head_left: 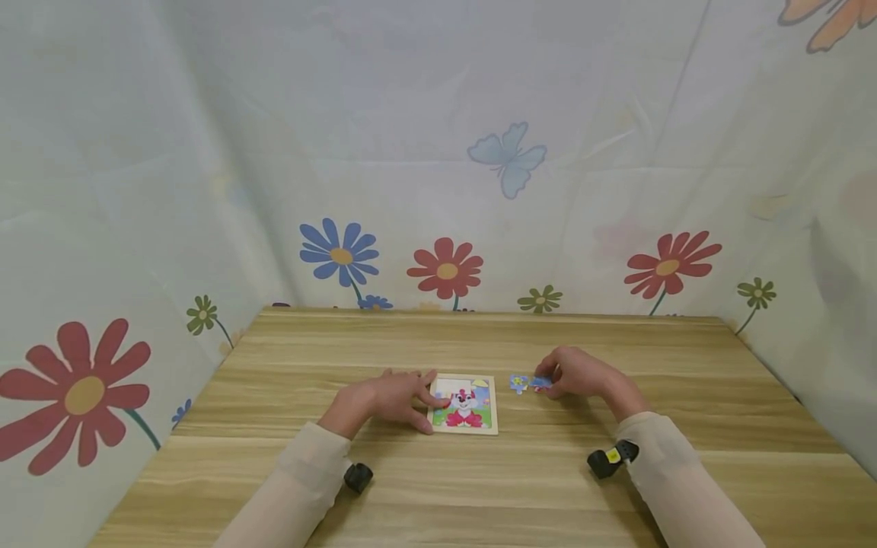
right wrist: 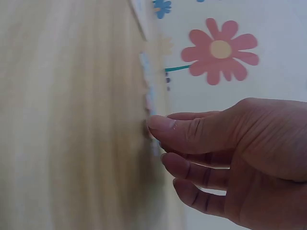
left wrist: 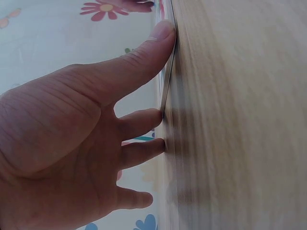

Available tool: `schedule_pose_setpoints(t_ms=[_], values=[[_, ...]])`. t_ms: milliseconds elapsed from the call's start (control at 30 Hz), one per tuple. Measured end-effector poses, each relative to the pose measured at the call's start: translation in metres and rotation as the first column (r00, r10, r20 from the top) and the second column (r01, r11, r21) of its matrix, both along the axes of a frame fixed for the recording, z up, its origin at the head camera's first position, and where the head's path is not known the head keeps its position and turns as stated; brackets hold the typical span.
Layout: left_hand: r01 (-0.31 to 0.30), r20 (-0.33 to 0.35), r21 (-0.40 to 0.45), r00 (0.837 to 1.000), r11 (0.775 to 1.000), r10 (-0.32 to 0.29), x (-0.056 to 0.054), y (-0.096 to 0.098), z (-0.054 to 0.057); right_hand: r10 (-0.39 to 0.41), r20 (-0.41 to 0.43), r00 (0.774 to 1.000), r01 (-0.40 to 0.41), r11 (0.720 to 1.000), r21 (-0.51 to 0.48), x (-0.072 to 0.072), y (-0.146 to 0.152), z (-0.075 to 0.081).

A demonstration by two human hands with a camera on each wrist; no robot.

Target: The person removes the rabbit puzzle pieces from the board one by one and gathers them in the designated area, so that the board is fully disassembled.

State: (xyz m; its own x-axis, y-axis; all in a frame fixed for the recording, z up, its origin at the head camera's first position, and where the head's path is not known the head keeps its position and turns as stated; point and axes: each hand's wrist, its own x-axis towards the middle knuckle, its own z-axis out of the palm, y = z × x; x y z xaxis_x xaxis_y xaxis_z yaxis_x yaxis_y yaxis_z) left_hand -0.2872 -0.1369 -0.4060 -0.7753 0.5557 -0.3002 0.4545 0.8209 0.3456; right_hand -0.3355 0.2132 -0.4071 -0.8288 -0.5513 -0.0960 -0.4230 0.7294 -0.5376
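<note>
A square jigsaw puzzle (head_left: 473, 418) in a pale wooden frame lies flat on the table, showing a red and white cartoon animal. Its upper left part is bare and pale. My left hand (head_left: 400, 397) rests at the puzzle's left side, fingers spread, the index finger reaching over the picture. In the left wrist view the thumb (left wrist: 163, 32) touches the board's edge. To the right of the frame, my right hand (head_left: 578, 371) pinches a blue puzzle piece (head_left: 541, 383) at table level. A second blue piece with a yellow patch (head_left: 518, 383) lies just left of it.
The wooden table (head_left: 479, 487) runs back to a pale cloth (head_left: 411, 152) printed with flowers and butterflies, which also hangs at both sides. Each wrist carries a small black camera, such as the right one (head_left: 603, 463).
</note>
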Motion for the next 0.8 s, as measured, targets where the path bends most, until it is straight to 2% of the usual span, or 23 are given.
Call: schedule_pose_setpoints(t_ms=[200, 367, 600, 700, 800], values=[[0.007, -0.002, -0.005, 1.000, 1.000, -0.007, 0.000, -0.001, -0.001, -0.015, -0.090, 0.996, 0.016, 1.000, 0.008, 0.003, -0.008, 0.015], [-0.004, 0.000, 0.000, 1.000, 1.000, 0.004, 0.000, 0.000, -0.001, 0.058, -0.119, 0.991, -0.059, 0.998, -0.003, 0.006, -0.034, 0.021], [-0.002, -0.006, -0.011, 1.000, 1.000, 0.002, -0.001, 0.000, 0.000, 0.041, -0.027, 0.999, -0.041, 0.999, -0.021, 0.006, -0.074, 0.013], [0.000, -0.009, -0.014, 1.000, 1.000, -0.001, -0.003, -0.001, -0.002, 0.057, -0.013, 0.998, -0.057, 0.998, -0.023, 0.004, -0.086, 0.007], [0.004, -0.006, -0.010, 1.000, 1.000, -0.004, -0.003, -0.002, -0.004, 0.105, -0.034, 0.994, -0.106, 0.994, -0.014, 0.003, -0.093, 0.000]])
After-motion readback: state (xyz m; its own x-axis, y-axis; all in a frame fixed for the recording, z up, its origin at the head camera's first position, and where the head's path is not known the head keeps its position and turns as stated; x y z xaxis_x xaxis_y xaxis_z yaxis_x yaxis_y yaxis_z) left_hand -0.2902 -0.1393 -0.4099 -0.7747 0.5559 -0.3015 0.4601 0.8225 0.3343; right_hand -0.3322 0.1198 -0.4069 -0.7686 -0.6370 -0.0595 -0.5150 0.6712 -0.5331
